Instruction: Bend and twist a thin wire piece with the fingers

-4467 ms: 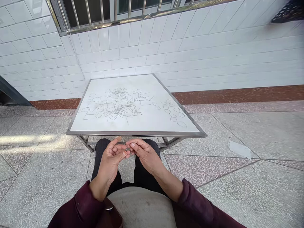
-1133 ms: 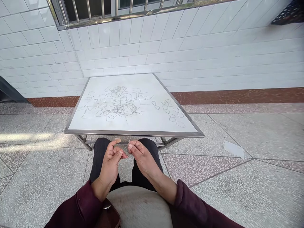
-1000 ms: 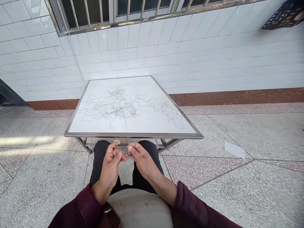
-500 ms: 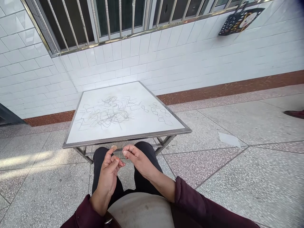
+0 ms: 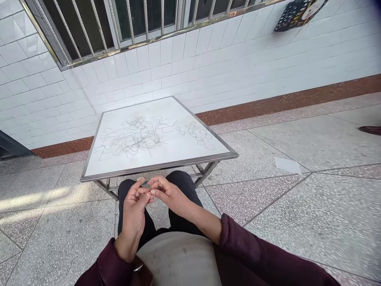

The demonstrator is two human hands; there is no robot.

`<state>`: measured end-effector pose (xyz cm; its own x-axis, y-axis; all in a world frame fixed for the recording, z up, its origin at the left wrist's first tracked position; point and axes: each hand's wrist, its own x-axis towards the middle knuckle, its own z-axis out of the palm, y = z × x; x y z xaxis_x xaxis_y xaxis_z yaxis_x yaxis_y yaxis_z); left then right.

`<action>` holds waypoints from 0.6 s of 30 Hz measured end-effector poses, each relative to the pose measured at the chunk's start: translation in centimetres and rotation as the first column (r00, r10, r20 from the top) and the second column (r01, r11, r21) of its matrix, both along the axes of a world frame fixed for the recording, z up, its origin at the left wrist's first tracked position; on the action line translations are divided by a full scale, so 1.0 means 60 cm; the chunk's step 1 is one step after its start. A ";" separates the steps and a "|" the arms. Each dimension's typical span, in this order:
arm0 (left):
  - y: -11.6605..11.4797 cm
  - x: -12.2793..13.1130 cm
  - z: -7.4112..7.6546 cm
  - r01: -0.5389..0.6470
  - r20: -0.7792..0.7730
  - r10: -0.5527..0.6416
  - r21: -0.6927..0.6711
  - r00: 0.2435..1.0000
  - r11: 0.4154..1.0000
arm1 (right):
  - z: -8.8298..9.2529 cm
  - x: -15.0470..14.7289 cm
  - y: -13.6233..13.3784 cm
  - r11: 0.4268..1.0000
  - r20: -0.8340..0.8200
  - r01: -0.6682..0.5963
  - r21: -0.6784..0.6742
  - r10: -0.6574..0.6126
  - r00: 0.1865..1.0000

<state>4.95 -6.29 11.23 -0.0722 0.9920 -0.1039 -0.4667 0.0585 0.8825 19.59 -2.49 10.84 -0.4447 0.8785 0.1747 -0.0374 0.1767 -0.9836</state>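
Observation:
A thin wire (image 5: pixel 148 185), bent into a small loop, shows between my hands above my lap. My right hand (image 5: pixel 175 200) pinches it between thumb and index finger. Its fingertips meet those of my left hand (image 5: pixel 134 212), whose thumb presses against its fingers on the same wire; that index finger has a tan wrap at its tip. Beyond my knees stands a low white-topped table (image 5: pixel 178 153) with a metal frame. On it lies a tangled spread of thin wires (image 5: pixel 137 139). To the right are several wires bent into double loops (image 5: pixel 200 135).
A tiled wall (image 5: pixel 166 75) with a barred window (image 5: pixel 145 18) rises behind the table. A patterned bag (image 5: pixel 293 18) hangs at the upper right. A pale flat sheet (image 5: pixel 287 165) lies on the speckled floor (image 5: pixel 297 214). A dark red shoe (image 5: pixel 370 130) shows at the right edge.
My hands have come together; my right hand moved left, and its fingertips now touch the left hand's. The loop of wire shows more clearly. The view has tilted slightly downward.

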 end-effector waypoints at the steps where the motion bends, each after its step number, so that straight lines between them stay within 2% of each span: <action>1: 0.000 0.001 0.000 -0.005 0.001 0.005 0.005 1.000 1.000 | 0.000 0.000 -0.001 1.000 0.027 0.004 0.028 -0.005 1.000; 5: -0.001 0.002 0.001 -0.033 -0.011 0.033 0.008 0.999 0.999 | -0.003 0.001 -0.004 0.994 0.114 0.031 0.102 -0.043 0.993; 13: 0.001 0.002 0.005 -0.002 0.004 0.002 -0.037 1.000 0.999 | -0.010 -0.001 -0.001 0.990 0.141 0.083 0.116 -0.099 0.985; 16: 0.003 0.002 0.005 -0.018 -0.003 0.018 -0.073 1.000 0.997 | -0.008 0.002 0.001 0.993 0.130 0.055 0.105 -0.069 0.989; 18: 0.005 0.002 0.004 -0.029 -0.010 0.028 -0.092 1.000 0.995 | -0.007 0.005 0.002 0.998 0.072 0.030 0.050 -0.034 0.997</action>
